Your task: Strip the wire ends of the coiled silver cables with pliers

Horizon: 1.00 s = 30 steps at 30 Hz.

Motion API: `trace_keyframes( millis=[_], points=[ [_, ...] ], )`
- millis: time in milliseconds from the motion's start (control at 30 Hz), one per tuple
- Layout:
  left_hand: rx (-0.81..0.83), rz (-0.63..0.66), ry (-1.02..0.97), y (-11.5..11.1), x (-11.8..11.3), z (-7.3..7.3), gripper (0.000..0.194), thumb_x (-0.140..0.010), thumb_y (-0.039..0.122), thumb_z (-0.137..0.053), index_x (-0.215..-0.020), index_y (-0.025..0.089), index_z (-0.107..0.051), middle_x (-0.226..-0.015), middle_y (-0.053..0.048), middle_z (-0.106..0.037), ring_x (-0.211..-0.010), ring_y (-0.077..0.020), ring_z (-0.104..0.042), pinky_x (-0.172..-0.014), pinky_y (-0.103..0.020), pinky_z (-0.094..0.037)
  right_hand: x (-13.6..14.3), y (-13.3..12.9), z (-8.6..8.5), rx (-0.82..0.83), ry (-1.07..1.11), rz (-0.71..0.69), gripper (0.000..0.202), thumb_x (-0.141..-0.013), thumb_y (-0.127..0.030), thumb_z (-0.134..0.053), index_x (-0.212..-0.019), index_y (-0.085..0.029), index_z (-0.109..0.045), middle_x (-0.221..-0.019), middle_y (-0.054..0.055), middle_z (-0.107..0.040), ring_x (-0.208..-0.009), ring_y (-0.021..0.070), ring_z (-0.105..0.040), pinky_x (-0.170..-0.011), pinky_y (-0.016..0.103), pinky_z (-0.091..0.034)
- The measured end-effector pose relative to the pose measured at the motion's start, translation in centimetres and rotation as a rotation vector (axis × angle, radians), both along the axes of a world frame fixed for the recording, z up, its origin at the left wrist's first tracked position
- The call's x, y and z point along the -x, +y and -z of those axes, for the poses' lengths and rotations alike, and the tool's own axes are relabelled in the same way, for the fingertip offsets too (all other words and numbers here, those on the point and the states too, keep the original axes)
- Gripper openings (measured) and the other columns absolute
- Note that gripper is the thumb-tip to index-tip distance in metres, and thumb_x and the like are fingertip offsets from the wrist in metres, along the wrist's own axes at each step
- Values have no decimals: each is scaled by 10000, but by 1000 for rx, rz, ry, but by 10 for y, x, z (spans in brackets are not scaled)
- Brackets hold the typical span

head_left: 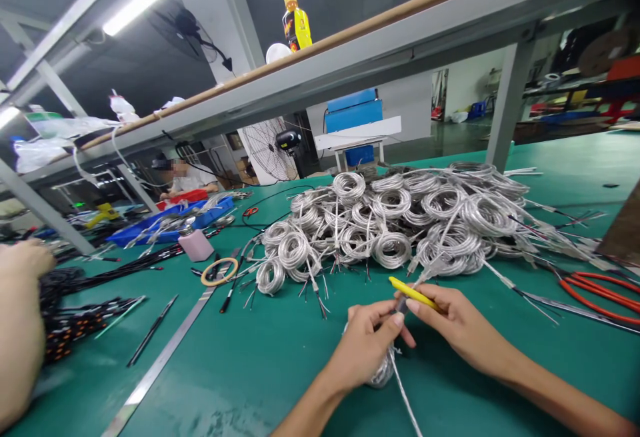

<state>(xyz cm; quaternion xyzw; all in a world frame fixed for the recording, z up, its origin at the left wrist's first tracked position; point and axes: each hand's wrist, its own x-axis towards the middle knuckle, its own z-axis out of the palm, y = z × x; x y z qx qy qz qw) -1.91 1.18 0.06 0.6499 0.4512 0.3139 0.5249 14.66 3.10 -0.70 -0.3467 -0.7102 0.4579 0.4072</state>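
My left hand pinches a short grey sleeve on a clear-jacketed silver cable. Part of that cable's coil hangs under my left fingers, and one strand runs down toward the table's near edge. In my right hand is a slim yellow tool, held across the cable beside the sleeve; its exact kind and its working tip I cannot make out. My two hands almost touch. Just beyond them lies a large heap of coiled silver cables with bare wire ends.
Orange-handled scissors lie at the right. On the left are a steel ruler, a tape ring, a pink bottle, a blue tray and black cables. Another person's arm reaches in at far left. A shelf spans overhead.
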Motion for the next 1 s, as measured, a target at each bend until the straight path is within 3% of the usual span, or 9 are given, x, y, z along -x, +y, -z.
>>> trace_keyframes(
  millis=[133, 300, 567, 700, 867, 1000],
  points=[
    [-109, -40, -16, -1, -3, 4, 409, -799, 441, -477, -1048, 137, -591, -772, -67, -655, -750, -168, -548, -749, -298, -382, -2, 1, -2, 13, 17, -60, 344, -824, -436, -474, -945, -137, -594, -866, 52, -565, -805, 185, -497, -737, 283, -401],
    [-184, -110, -50, -2, -8, 10, 288, -792, 353, -509, -909, 124, -640, -743, -54, -640, -677, -151, -536, -657, -262, -405, -2, 3, -6, 15, 17, -134, 348, -833, -444, -463, -931, -143, -607, -788, 32, -553, -764, 167, -489, -714, 273, -402],
    [-119, 85, -139, 1, -4, 0, 281, -827, 305, -451, -903, 102, -631, -752, -66, -634, -730, -148, -546, -737, -276, -409, -6, 2, -9, 38, 7, -229, 320, -859, -417, -438, -841, -133, -585, -693, 12, -518, -666, 134, -469, -651, 249, -387],
    [-136, -66, -43, -1, -7, 4, 266, -826, 305, -436, -866, 114, -617, -651, -35, -605, -607, -125, -519, -608, -238, -397, -4, 3, -7, 29, 13, -165, 348, -847, -434, -451, -952, -136, -596, -765, 33, -570, -729, 157, -504, -718, 274, -408],
    [-237, -232, 99, -4, -12, 9, 236, -816, 261, -438, -936, 161, -616, -646, -13, -616, -618, -138, -538, -629, -242, -401, 1, -1, 2, 85, -30, -69, 529, -815, -476, -472, -1228, -146, -474, -1065, 97, -547, -963, 213, -497, -864, 320, -391],
    [-266, -275, 106, -4, -12, 11, 236, -807, 208, -419, -901, 183, -634, -682, -10, -621, -653, -141, -539, -644, -237, -405, 5, -8, 9, 39, -127, -8, 597, -861, -477, -373, -1350, -143, -295, -786, 31, -567, -747, 167, -525, -694, 272, -438]
  ],
)
